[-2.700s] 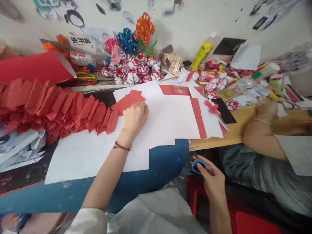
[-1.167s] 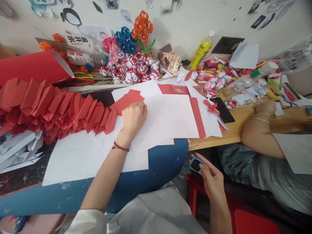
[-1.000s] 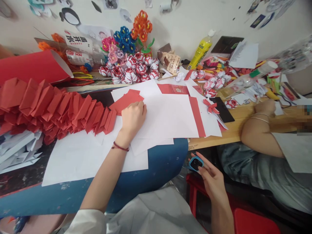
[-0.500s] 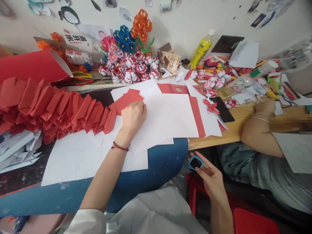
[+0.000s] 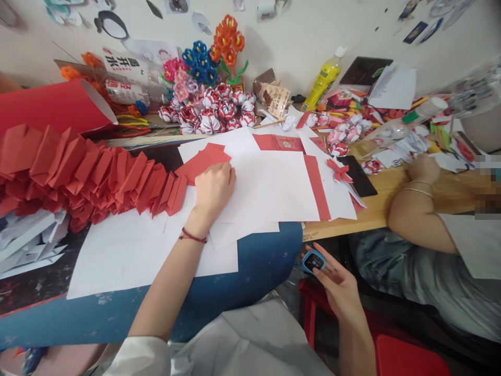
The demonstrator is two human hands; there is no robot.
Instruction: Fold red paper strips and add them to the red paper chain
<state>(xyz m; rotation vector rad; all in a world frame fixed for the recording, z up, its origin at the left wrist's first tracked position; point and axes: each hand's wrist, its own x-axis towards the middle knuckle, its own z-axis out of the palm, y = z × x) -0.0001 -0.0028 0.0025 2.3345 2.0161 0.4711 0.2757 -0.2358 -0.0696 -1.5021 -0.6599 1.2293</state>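
My left hand (image 5: 215, 189) rests as a loose fist on the white paper sheets (image 5: 270, 185), and nothing sticks out of it. It touches the lower edge of some red paper pieces (image 5: 205, 161). To its left runs a long row of folded red paper pieces (image 5: 105, 172). Below the table edge, my right hand (image 5: 338, 279) grips a blue smartwatch (image 5: 313, 261) between thumb and fingers. The watch face is turned up toward me, its screen lit with small marks too fine to read.
Red-and-white paper flowers (image 5: 211, 112), a yellow bottle (image 5: 324, 78) and a clear bottle (image 5: 407, 122) line the back. A red cylinder (image 5: 50, 107) lies at left. At right, a co-worker's arm (image 5: 415, 203) leans on the wooden table; a red stool (image 5: 409, 357) stands below.
The watch screen was dark and now shows a lit display. My hands keep their places. The co-worker's hand has shifted slightly on the table.
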